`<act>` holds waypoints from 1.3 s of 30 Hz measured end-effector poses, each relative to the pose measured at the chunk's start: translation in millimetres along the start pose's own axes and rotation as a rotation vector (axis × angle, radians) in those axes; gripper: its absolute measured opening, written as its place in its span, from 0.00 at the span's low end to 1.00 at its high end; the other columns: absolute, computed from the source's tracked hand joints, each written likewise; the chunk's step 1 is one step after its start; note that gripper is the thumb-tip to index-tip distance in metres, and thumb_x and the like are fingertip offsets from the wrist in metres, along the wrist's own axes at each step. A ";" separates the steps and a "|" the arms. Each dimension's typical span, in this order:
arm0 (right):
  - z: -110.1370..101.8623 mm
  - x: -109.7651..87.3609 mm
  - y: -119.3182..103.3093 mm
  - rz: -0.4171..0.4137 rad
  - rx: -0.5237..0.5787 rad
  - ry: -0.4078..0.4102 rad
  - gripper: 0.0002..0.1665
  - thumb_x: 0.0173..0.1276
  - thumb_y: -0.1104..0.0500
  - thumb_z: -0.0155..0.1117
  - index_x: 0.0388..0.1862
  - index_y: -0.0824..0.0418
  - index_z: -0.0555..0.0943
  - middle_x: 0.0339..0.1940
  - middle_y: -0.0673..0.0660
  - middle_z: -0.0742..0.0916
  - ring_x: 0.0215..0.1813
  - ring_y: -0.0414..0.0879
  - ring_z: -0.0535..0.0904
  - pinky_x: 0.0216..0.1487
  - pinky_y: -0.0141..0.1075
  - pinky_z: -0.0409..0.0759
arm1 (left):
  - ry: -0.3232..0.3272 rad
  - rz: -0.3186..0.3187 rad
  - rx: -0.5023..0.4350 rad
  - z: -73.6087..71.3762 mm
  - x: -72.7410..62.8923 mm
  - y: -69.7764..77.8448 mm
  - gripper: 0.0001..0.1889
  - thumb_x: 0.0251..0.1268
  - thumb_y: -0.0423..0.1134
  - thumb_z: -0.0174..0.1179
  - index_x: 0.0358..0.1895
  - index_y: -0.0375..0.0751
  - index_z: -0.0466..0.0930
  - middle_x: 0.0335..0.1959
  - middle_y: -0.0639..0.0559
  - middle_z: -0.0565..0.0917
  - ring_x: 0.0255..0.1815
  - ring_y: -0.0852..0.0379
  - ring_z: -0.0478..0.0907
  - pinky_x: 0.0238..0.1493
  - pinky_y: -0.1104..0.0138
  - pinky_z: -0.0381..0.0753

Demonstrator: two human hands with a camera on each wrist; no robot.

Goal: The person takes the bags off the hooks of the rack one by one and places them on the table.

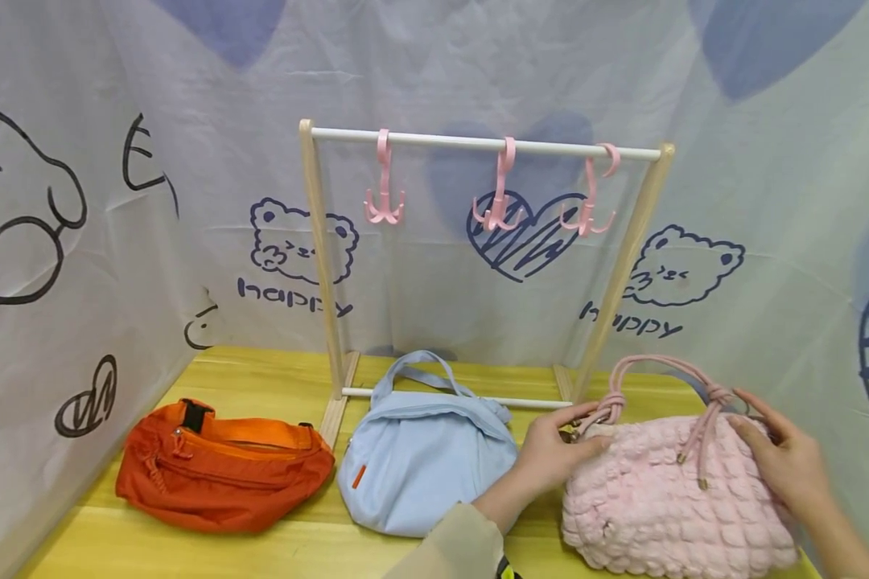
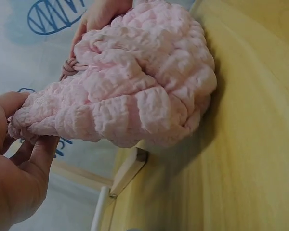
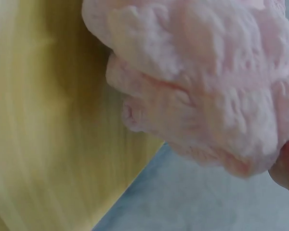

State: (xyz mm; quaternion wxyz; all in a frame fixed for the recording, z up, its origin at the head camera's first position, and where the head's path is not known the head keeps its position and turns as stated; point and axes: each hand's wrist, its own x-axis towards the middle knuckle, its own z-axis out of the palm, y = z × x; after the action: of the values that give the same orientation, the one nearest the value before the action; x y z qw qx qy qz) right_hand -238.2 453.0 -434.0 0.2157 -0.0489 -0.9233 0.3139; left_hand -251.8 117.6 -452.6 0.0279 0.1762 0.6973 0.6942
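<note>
A puffy pink quilted handbag (image 1: pixel 669 503) with knotted cord handles (image 1: pixel 659 362) is at the right in the head view. My left hand (image 1: pixel 550 454) pinches its upper left corner, by the handle's knot. On the bag's other side, my right hand (image 1: pixel 785 458) grips the upper right corner. The left wrist view has the thumb and fingers of the left hand (image 2: pixel 19 178) closed on the bag's gathered edge. In the right wrist view the bag (image 3: pixel 197 91) fills much of the picture, and only a sliver of the right hand (image 3: pixel 288 166) shows.
Left of the pink bag, a light blue bag (image 1: pixel 427 466) and an orange-red waist bag (image 1: pixel 224 474) rest on the yellow wood-grain table (image 1: pixel 261 370). Behind them stands a wooden rack with a white top bar (image 1: pixel 442 141), where three pink hooks (image 1: pixel 384 185) hang. A printed cloth (image 1: pixel 434 64) forms the backdrop.
</note>
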 end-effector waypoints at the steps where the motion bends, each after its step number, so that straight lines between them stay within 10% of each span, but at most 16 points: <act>1: -0.2 0.6 1.7 0.005 -0.006 -0.003 0.32 0.78 0.47 0.64 0.77 0.53 0.73 0.32 0.26 0.76 0.34 0.27 0.68 0.32 0.27 0.68 | -0.001 -0.004 0.005 1.9 1.1 -1.5 0.25 0.61 0.38 0.76 0.63 0.55 0.86 0.46 0.63 0.85 0.31 0.72 0.76 0.30 0.76 0.80; 7: 2.8 2.0 9.8 0.023 -0.056 -0.019 0.32 0.80 0.47 0.61 0.76 0.59 0.72 0.36 0.50 0.86 0.36 0.31 0.70 0.35 0.32 0.68 | 0.007 -0.035 0.045 6.8 5.4 -10.5 0.25 0.63 0.36 0.74 0.63 0.56 0.86 0.41 0.62 0.83 0.30 0.71 0.75 0.28 0.76 0.78; 12: 6.4 3.8 18.4 0.047 -0.036 -0.091 0.33 0.83 0.47 0.55 0.78 0.63 0.67 0.58 0.80 0.81 0.54 0.68 0.78 0.50 0.58 0.75 | 0.005 -0.056 0.125 7.5 9.2 -19.4 0.25 0.64 0.36 0.73 0.64 0.57 0.85 0.40 0.61 0.84 0.27 0.70 0.73 0.25 0.76 0.74; 27: 16.4 11.6 48.6 -0.014 -0.023 -0.224 0.31 0.84 0.52 0.54 0.77 0.68 0.66 0.60 0.84 0.78 0.60 0.80 0.73 0.52 0.64 0.73 | -0.052 -0.117 0.274 12.8 21.9 -38.8 0.27 0.66 0.35 0.69 0.68 0.56 0.82 0.58 0.48 0.85 0.30 0.67 0.75 0.30 0.73 0.77; 39: 15.8 17.8 53.8 0.023 -0.089 -0.383 0.34 0.85 0.51 0.50 0.77 0.73 0.62 0.61 0.86 0.76 0.62 0.84 0.70 0.55 0.69 0.72 | -0.113 -0.126 0.344 10.5 23.3 -47.0 0.26 0.67 0.34 0.68 0.69 0.46 0.80 0.61 0.51 0.85 0.56 0.58 0.83 0.52 0.72 0.81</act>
State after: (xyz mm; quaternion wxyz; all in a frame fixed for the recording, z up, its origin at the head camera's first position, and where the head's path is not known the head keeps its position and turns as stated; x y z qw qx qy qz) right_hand -263.4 491.1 -471.0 0.0299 -0.0084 -0.9599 0.2787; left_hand -280.4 135.5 -494.1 0.0796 0.1731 0.8127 0.5507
